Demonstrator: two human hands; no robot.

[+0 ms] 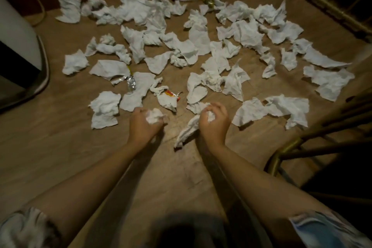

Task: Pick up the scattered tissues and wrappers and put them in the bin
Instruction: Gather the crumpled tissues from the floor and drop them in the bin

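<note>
We crouch over a dim wooden floor [60, 147] strewn with crumpled tissues [193, 46]. Our left hand [144, 122] grips a balled tissue [154, 116]; just beside it, our right hand [214, 122] clutches a trailing tissue [187, 131].

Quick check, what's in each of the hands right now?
Left hand: closed, gripping a crumpled tissue.
Right hand: closed, gripping a balled tissue, with a longer tissue trailing from under it to the floor.
</note>
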